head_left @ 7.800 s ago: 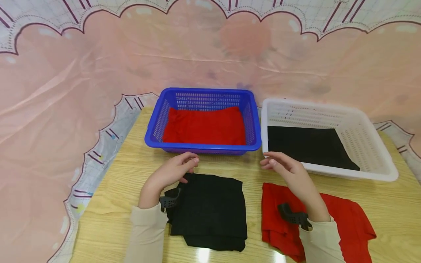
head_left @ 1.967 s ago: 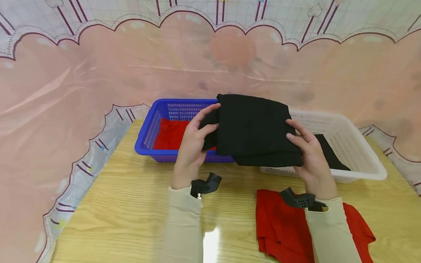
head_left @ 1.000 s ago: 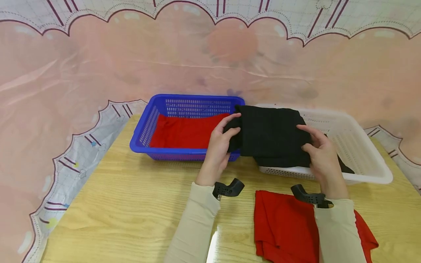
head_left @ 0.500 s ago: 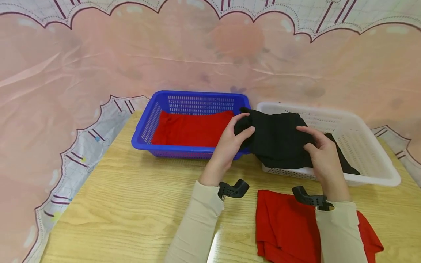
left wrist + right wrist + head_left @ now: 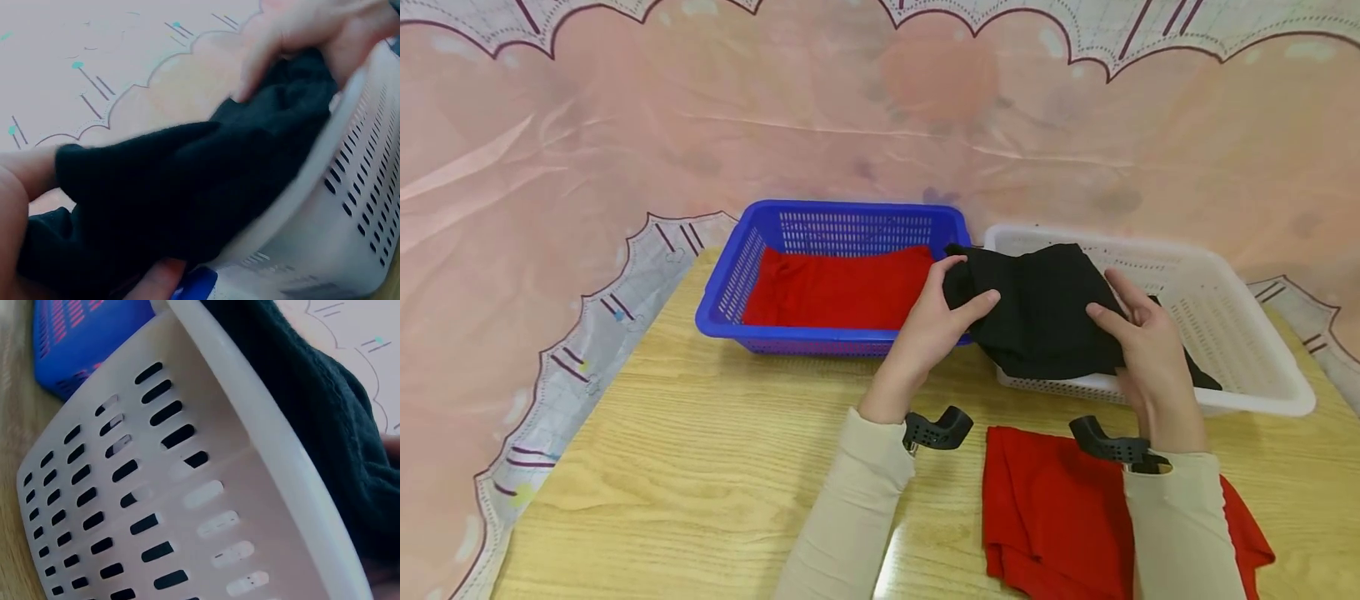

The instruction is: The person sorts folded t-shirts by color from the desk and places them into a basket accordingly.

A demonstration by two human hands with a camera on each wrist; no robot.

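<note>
No text, label, brand, number or sign is legible in the head view or in either wrist view.

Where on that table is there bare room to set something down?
The wooden table is bare left of the left sleeve, before the blue plastic basket. A narrower strip lies between that sleeve and the folded red cloth. Crowded: the white basket, where left hand and right hand hold black cloth over it.
</note>
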